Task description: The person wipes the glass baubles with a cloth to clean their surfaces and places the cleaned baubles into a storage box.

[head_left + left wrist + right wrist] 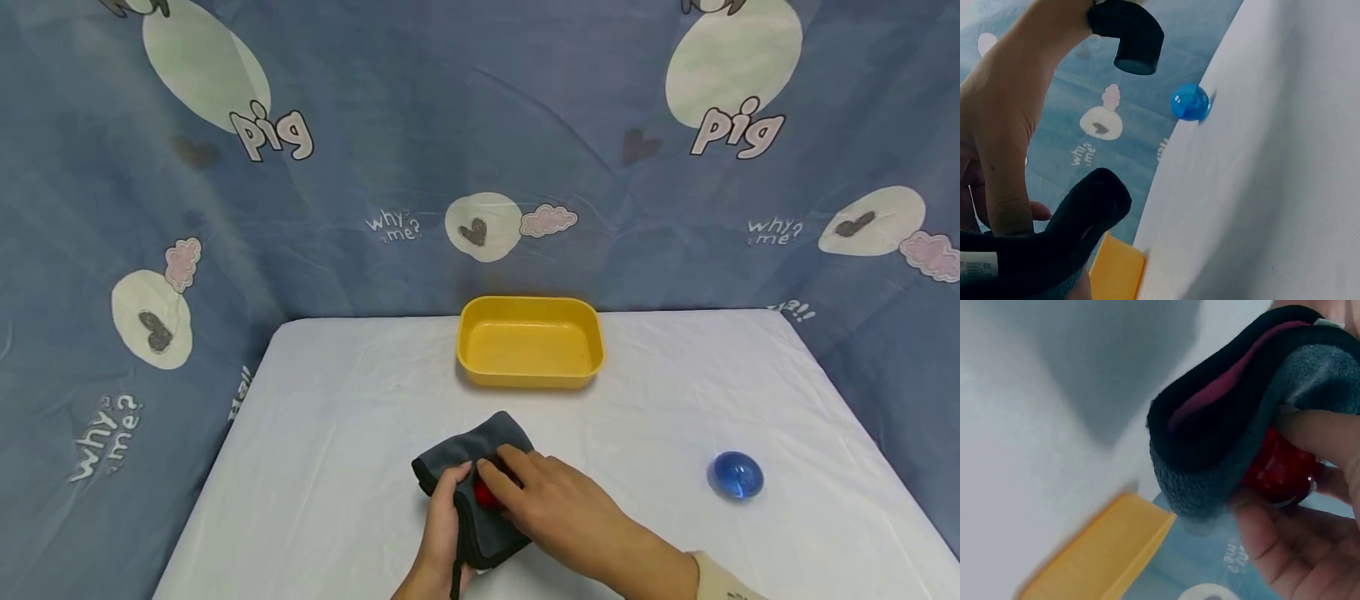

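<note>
My left hand (438,533) grips a folded grey cloth (480,442) with black edging, held over the white table. In the right wrist view a pink layer shows inside the fold of the cloth (1188,490). My right hand (562,504) holds a shiny red ball (1282,472) between thumb and fingers, against the cloth's grey face. From the head view, only part of the red ball (486,495) shows between the hands. To the right, apart from both hands, a clear blue ball (738,475) rests on the table.
A yellow rectangular tray (528,382) stands at the back middle of the white-covered table (337,467). Behind and beside the table hangs a blue printed curtain (420,108). A white label (979,265) is on the cloth's edge in the left wrist view.
</note>
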A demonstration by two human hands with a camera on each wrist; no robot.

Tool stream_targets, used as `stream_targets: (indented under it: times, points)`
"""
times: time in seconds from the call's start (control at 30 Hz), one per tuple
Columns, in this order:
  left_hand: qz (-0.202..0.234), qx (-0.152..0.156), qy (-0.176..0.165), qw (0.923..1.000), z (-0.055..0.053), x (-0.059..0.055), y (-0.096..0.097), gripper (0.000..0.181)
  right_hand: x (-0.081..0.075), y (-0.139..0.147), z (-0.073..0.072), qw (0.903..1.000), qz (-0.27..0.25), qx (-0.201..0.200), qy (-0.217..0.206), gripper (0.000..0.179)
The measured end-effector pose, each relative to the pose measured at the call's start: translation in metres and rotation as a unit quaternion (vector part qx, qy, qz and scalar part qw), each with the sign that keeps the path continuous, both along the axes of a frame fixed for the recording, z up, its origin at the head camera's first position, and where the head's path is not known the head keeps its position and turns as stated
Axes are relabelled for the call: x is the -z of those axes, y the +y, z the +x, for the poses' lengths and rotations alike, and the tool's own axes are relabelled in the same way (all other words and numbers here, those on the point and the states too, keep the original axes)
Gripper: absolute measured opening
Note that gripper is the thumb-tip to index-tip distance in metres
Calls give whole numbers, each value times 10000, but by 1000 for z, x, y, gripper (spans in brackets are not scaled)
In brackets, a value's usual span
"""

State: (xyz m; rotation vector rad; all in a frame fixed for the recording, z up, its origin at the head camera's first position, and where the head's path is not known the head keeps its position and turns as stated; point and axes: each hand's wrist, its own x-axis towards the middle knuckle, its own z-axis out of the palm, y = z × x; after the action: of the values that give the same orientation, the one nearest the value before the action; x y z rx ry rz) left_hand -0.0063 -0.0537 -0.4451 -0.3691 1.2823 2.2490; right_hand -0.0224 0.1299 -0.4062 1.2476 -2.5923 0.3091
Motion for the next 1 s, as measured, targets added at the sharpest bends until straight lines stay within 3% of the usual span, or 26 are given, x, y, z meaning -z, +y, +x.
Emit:
stream_targets:
  times: [0.27, 0.43, 0.5, 0.6, 0.7, 0.77, 0.83, 0.9, 1.0]
  points:
    - [-22, 70, 50, 10000, -1, 1, 1, 70, 19, 0, -1, 9953, -898, 328, -142, 61]
    - [-75, 216, 64, 9997, 0, 2, 5, 73, 30, -1, 0, 9892, -1155, 905, 59, 54]
    - [-79, 286, 45, 9995, 0, 3, 7, 73, 31, -2, 0, 9858, -1164, 1212, -48, 51]
    - [-70, 360, 17, 9993, 1, 3, 11, 73, 31, -3, 1, 9753, -1178, 1797, -515, 50]
    - [-74, 409, -30, 9991, 0, 6, 12, 73, 29, -5, -1, 9568, -1184, 2344, -1252, 56]
    - [-7, 384, -31, 9993, 0, 9, 11, 74, 27, -7, -3, 9437, -1194, 2551, -1735, 59]
    - [13, 320, -83, 9995, -1, 11, 8, 73, 26, -9, -4, 9377, -1189, 2528, -2068, 62]
    - [52, 215, -99, 9997, -2, 13, 4, 72, 26, -10, -5, 9416, -1170, 2306, -2157, 63]
    - [138, 35, -113, 9998, -6, 12, -1, 71, 26, -6, -4, 9626, -1032, 1767, -1776, 65]
